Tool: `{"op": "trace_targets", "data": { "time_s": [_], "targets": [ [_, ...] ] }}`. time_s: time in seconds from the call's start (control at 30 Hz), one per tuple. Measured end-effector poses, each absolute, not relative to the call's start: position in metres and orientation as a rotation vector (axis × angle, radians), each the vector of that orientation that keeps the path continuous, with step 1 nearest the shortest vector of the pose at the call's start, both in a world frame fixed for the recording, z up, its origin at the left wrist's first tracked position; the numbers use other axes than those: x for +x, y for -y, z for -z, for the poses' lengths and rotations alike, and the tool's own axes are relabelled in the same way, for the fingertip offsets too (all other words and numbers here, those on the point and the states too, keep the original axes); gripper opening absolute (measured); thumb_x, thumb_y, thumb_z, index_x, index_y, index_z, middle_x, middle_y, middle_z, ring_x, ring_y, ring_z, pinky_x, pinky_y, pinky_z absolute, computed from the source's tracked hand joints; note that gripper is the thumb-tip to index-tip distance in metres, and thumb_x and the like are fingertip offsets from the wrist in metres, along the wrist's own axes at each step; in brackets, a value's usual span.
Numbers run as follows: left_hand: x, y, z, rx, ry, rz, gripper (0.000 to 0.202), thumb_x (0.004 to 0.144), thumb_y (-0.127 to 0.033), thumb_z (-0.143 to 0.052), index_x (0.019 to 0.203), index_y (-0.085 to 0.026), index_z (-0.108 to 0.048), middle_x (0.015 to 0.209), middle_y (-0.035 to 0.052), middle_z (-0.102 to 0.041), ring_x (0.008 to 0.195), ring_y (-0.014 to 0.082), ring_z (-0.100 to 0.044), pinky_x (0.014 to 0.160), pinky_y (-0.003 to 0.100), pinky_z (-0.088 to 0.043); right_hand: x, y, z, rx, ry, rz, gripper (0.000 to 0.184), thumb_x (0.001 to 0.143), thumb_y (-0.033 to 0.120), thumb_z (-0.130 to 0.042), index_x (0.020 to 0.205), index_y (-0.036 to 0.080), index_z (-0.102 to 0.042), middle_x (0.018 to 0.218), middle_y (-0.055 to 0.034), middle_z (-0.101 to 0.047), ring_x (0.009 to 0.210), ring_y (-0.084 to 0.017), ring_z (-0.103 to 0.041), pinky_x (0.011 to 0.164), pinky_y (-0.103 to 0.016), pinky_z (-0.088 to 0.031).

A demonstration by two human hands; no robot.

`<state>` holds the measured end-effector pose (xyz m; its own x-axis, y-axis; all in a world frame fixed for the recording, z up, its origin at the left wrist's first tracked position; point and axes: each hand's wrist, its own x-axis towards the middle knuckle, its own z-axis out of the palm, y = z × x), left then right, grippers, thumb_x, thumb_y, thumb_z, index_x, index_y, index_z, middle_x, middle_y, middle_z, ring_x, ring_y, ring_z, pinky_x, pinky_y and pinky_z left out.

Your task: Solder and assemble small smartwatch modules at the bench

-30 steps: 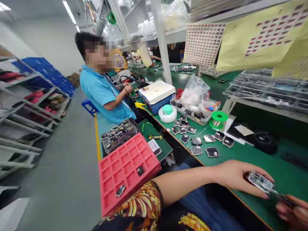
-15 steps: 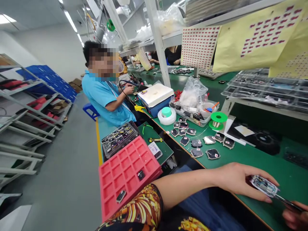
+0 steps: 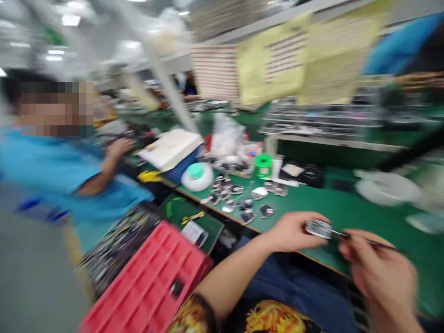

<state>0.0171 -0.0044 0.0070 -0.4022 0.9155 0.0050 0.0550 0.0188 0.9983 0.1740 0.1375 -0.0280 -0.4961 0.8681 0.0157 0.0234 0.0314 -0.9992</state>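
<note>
My left hand [image 3: 289,231] is closed on a small circuit board [image 3: 318,229] in a frame, gripped by its edges between thumb and fingers over the front edge of the bench. Right of it, my right hand [image 3: 383,266] pinches a thin dark tool with a metal tip [image 3: 342,235]. The tip points left and meets or nearly meets the board's right edge; blur hides the exact contact and the kind of tool. Several square watch cases [image 3: 267,210] lie on the green bench beyond my left hand.
A red compartment tray [image 3: 138,277] with a dark piece in it is at lower left. Along the bench stand a green wire spool [image 3: 263,166], a round white container [image 3: 197,178] and a clear bag [image 3: 227,136]. A co-worker in a blue shirt [image 3: 65,162] sits at left.
My view has swung right, so everything appears further left and blurred. My right hand has come fully into view. Both hands keep their hold on the board and the tool.
</note>
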Motion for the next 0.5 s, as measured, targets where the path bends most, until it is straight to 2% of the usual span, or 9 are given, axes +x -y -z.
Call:
{"op": "trace_targets", "data": {
  "time_s": [0.07,0.1,0.13,0.17,0.23,0.37,0.5],
  "targets": [
    [0.027,0.011,-0.014,1.027,-1.714,-1.418,0.041,0.078,-0.036,-0.084,0.118,-0.025,-0.081,0.116,0.0057,-0.081,0.105,0.0263,-0.074,0.102,0.040,-0.060,0.179,-0.119,0.011,-0.873,1.546,-1.772,0.048,0.078,0.067,-0.093,0.088,0.023,-0.079,0.065,-0.0091,-0.068,0.053,-0.021,-0.061,0.049,-0.032,-0.048],
    [0.028,0.013,-0.015,1.007,-1.777,-1.384,0.039,0.078,-0.034,-0.084,0.116,-0.027,-0.080,0.115,0.0044,-0.081,0.105,0.0272,-0.075,0.102,0.041,-0.061,0.176,-0.114,0.005,-0.793,1.475,-1.925,0.044,0.081,0.064,-0.091,0.092,0.023,-0.077,0.062,-0.0054,-0.068,0.053,-0.018,-0.058,0.051,-0.029,-0.046],
    [0.026,0.014,-0.014,0.986,-1.815,-1.326,0.039,0.083,-0.038,-0.081,0.120,-0.029,-0.079,0.117,0.0021,-0.081,0.108,0.0276,-0.075,0.107,0.043,-0.060,0.172,-0.113,0.002,-0.789,1.446,-1.938,0.043,0.082,0.063,-0.090,0.092,0.024,-0.076,0.061,-0.0027,-0.068,0.051,-0.017,-0.057,0.052,-0.028,-0.045],
    [0.022,0.012,-0.010,0.950,-1.848,-1.290,0.042,0.083,-0.044,-0.081,0.122,-0.030,-0.078,0.116,-0.0002,-0.082,0.109,0.0289,-0.077,0.109,0.046,-0.060,0.167,-0.115,0.001,-0.811,1.432,-1.916,0.043,0.079,0.061,-0.092,0.090,0.024,-0.075,0.060,-0.0015,-0.067,0.051,-0.017,-0.058,0.051,-0.027,-0.045],
    [0.014,0.006,0.001,0.879,-1.879,-1.263,0.056,0.075,-0.057,-0.086,0.124,-0.033,-0.077,0.112,-0.0033,-0.083,0.111,0.0332,-0.078,0.113,0.051,-0.059,0.162,-0.124,0.004,-0.833,1.407,-1.912,0.045,0.072,0.062,-0.094,0.084,0.024,-0.074,0.059,0.0000,-0.067,0.050,-0.019,-0.061,0.048,-0.027,-0.044],
    [0.016,0.008,0.008,0.796,-1.961,-1.267,0.071,0.057,-0.068,-0.091,0.121,-0.039,-0.078,0.105,-0.0050,-0.085,0.109,0.0371,-0.081,0.101,0.048,-0.067,0.166,-0.120,0.007,-0.794,1.341,-1.959,0.039,0.074,0.058,-0.092,0.082,0.026,-0.072,0.070,0.0007,-0.072,0.052,-0.017,-0.062,0.047,-0.024,-0.041],
    [0.024,0.014,-0.007,0.753,-1.986,-1.210,0.076,0.064,-0.069,-0.089,0.130,-0.032,-0.076,0.107,0.0000,-0.085,0.111,0.0354,-0.081,0.095,0.041,-0.069,0.159,-0.120,0.015,-0.718,1.305,-2.006,0.038,0.071,0.058,-0.092,0.083,0.026,-0.075,0.072,0.0020,-0.073,0.052,-0.015,-0.064,0.044,-0.021,-0.040]
  ]
}}
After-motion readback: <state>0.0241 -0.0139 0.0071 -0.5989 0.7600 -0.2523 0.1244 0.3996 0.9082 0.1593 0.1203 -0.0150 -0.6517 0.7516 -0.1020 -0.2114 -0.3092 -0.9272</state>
